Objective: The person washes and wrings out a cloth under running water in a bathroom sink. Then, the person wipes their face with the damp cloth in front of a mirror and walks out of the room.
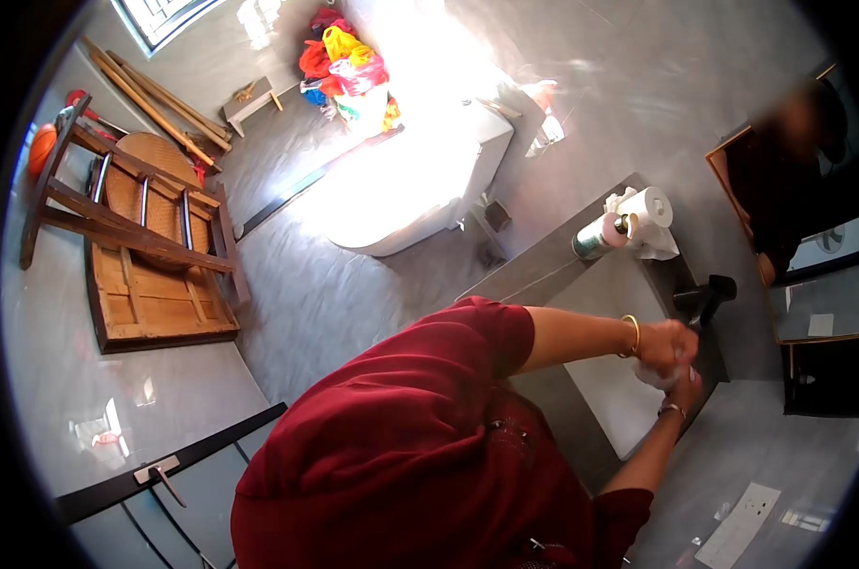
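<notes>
Basin [605, 391], white, four o'clock: best kept beneath the work, with grip firm and even. Pale item [652, 377], blurred, four o'clock, between the hands. Left hand [666, 349], gold-bangled, extended toward three o'clock, fingers curled around it. Right hand [684, 387], angled toward one o'clock, closed on it. Tap [706, 296], black, three o'clock.

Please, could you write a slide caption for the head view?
Left hand and right hand together at a white washbasin, near a black faucet.
</notes>
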`<state>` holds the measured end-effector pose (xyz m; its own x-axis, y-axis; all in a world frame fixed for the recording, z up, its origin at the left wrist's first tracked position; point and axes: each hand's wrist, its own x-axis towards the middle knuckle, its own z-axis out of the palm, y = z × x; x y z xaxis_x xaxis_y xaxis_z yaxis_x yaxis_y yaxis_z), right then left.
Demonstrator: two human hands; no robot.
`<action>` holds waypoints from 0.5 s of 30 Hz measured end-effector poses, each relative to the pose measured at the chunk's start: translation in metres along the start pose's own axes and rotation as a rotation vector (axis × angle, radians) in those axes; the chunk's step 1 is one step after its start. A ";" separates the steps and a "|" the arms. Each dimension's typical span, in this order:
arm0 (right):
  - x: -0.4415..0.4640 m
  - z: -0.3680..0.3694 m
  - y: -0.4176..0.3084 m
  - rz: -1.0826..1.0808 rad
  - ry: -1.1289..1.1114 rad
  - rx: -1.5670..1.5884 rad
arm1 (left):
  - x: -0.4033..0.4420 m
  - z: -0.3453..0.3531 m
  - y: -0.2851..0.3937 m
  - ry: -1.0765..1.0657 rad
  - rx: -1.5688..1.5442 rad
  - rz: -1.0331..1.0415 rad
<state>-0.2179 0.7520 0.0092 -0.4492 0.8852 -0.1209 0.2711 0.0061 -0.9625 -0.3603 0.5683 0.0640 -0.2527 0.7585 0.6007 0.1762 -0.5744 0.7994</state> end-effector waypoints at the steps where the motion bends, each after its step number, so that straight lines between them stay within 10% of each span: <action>1: 0.008 0.004 0.007 -0.036 0.022 -0.083 | -0.004 0.006 0.003 -0.081 0.017 -0.003; 6: 0.038 0.009 0.032 -0.230 0.044 -0.520 | -0.011 0.019 -0.016 -0.424 0.207 -0.069; 12: 0.024 -0.006 -0.001 0.122 -0.157 0.629 | -0.032 -0.017 0.016 0.097 -0.052 -0.252; 15: 0.025 -0.010 -0.039 0.124 -0.163 0.722 | -0.033 -0.021 0.005 0.162 -0.436 -0.666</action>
<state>-0.2315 0.7784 0.0465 -0.5875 0.7790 -0.2192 -0.2731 -0.4459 -0.8524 -0.3708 0.5336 0.0481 -0.3144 0.9486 -0.0355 -0.4377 -0.1117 0.8922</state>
